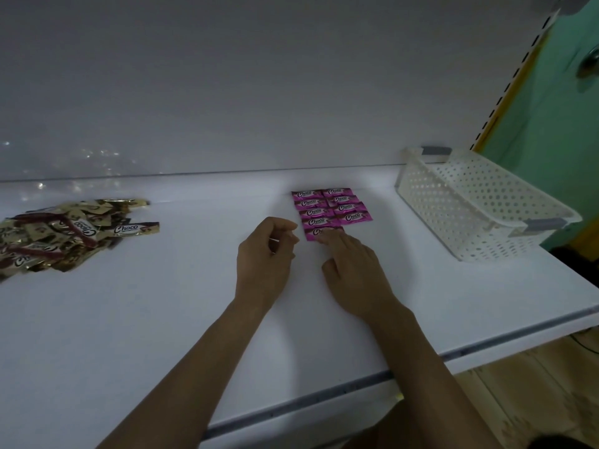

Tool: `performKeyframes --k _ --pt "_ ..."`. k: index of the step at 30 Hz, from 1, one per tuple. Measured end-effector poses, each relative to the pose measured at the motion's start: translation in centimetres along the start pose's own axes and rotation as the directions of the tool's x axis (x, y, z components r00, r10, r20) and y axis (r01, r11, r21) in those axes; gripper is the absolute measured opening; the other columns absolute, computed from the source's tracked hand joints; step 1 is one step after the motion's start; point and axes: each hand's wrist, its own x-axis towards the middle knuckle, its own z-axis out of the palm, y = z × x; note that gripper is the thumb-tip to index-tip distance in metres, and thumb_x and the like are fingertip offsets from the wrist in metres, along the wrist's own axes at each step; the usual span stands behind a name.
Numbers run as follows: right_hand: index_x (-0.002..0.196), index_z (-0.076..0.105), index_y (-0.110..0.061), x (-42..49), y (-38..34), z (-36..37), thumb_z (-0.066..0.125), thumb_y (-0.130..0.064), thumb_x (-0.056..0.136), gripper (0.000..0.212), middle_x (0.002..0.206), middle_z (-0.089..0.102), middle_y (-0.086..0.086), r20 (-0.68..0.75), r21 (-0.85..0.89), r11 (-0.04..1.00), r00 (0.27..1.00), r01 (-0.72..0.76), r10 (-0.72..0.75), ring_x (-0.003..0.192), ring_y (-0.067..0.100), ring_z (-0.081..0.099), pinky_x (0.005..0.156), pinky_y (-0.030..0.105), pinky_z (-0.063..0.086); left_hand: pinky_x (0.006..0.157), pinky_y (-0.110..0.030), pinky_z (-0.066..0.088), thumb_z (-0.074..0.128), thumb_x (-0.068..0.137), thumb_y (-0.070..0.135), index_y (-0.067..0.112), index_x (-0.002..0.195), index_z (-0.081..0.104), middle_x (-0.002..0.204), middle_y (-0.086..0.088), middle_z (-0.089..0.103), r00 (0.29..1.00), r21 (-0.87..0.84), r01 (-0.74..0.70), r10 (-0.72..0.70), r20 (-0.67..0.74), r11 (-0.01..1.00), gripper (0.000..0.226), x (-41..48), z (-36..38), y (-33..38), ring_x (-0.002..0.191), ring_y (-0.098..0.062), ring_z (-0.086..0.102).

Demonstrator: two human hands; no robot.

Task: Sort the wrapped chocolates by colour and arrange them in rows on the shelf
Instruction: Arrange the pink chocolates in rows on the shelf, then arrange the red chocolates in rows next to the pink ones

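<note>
**Pink block being squared up on the white shelf (162,319); unsorted pile waiting at far left.**

White perforated basket (431,205) is standing at the shelf's right end, out of the working area. The gold-and-brown pile (58,234) is lying well apart at left, probably so the colours are not mingling. The pink chocolates (330,207) are lying in 2 touching columns, 5 and 4. The hands are working apart. The right hand (353,270), fingers straight, is pressing the nearest pink chocolate (311,233), seemingly nudging it flush under the left column. The left hand (265,257) is hovering just beside, loosely curled, nothing visible in it.
</note>
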Motion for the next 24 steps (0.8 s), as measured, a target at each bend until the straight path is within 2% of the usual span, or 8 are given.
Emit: performKeyframes --k 4,8,12,15,17,19,21,24 --pt "0.140 0.042 -0.011 0.1 -0.4 -0.5 0.029 -0.030 0.083 0.061 0.146 0.042 0.006 -0.010 0.016 0.999 0.999 -0.044 0.044 0.135 0.021 0.037 0.109 0.034 0.027 0.060 -0.007 0.046 0.052 0.093 0.005 0.019 0.097 0.064 0.084 0.006 0.068 1.000 0.017 0.001 0.000 -0.014 1.000 0.018 0.1 0.0 0.0 0.065 -0.001 0.061" --pt "0.135 0.049 -0.007 -0.1 -0.9 -0.6 0.043 -0.028 0.088 0.052 0.138 0.051 0.012 -0.054 -0.015 1.000 0.999 0.007 -0.008 0.129 0.028 0.046 0.105 0.036 0.031 0.069 -0.019 0.053 0.050 0.094 0.007 0.019 0.101 0.063 0.084 0.007 0.068 0.999 0.067 -0.013 0.016 -0.045 0.998 0.018 0.1 0.0 0.0 0.074 -0.010 0.065" --pt "0.138 0.046 -0.011 -0.2 -1.6 -1.0 0.045 -0.046 0.092 0.058 0.144 0.045 0.011 -0.028 -0.085 0.996 1.000 0.006 -0.008 0.134 0.028 0.040 0.109 0.038 0.028 0.078 -0.032 0.056 0.053 0.092 0.009 0.013 0.107 0.062 0.085 0.004 0.070 1.000 0.088 -0.021 0.022 -0.012 0.996 0.018 0.0 -0.1 0.3 0.076 -0.013 0.068" --pt "0.143 0.039 -0.013 -0.2 -2.6 -1.2 0.031 -0.065 0.085 0.079 0.150 0.036 0.011 -0.022 -0.094 0.996 1.000 -0.001 -0.001 0.140 0.027 0.030 0.113 0.043 0.027 0.085 -0.026 0.052 0.059 0.093 0.013 0.013 0.119 0.059 0.101 0.008 0.067 0.994 0.176 -0.094 0.084 0.067 0.980 0.026 -0.4 -1.5 0.9 0.092 -0.012 0.065" --pt "0.146 0.034 -0.015 0.2 -4.1 -1.2 0.030 -0.068 0.083 0.082 0.154 0.030 0.010 -0.024 -0.084 0.996 0.999 0.041 -0.043 0.143 0.026 0.025 0.114 0.044 0.022 0.093 -0.024 0.044 0.060 0.093 0.020 0.015 0.131 0.054 0.121 0.003 0.063 0.977 0.360 -0.207 0.174 0.123 0.910 0.039 -0.5 -4.1 0.9 0.113 -0.017 0.058" --pt "0.149 0.028 -0.019 0.8 -6.5 -1.0 0.037 -0.066 0.088 0.078 0.158 0.019 0.007 0.016 -0.054 0.994 0.996 0.093 -0.092 0.146 0.024 0.016 0.116 0.042 0.013 0.104 -0.030 0.035 0.057 0.094 0.030 0.015 0.139 0.048 0.139 -0.003 0.053 0.957 0.572 -0.287 0.250 0.144 0.769 0.049 -0.7 -8.2 0.7 0.128 -0.023 0.048" --pt "0.150 0.023 -0.021 1.6 -9.4 0.0 0.044 -0.059 0.092 0.073 0.160 0.011 0.005 0.053 -0.029 0.983 0.983 0.179 -0.177 0.147 0.021 0.009 0.117 0.039 0.007 0.108 -0.038 0.034 0.048 0.091 0.040 0.012 0.140 0.048 0.144 -0.009 0.048 0.946 0.680 -0.308 0.293 0.142 0.666 0.056 -1.8 -12.8 0.3 0.132 -0.029 0.045" --pt "0.149 0.027 -0.019 2.3 -14.8 2.3 0.047 -0.053 0.093 0.068 0.159 0.015 0.007 0.092 0.043 0.953 0.949 0.299 -0.302 0.146 0.022 0.013 0.116 0.037 0.012 0.104 -0.041 0.039 0.040 0.088 0.047 0.014 0.138 0.050 0.143 -0.008 0.050 0.961 0.745 -0.218 0.271 0.052 0.631 0.061 -5.0 -19.2 -0.6 0.129 -0.029 0.047"
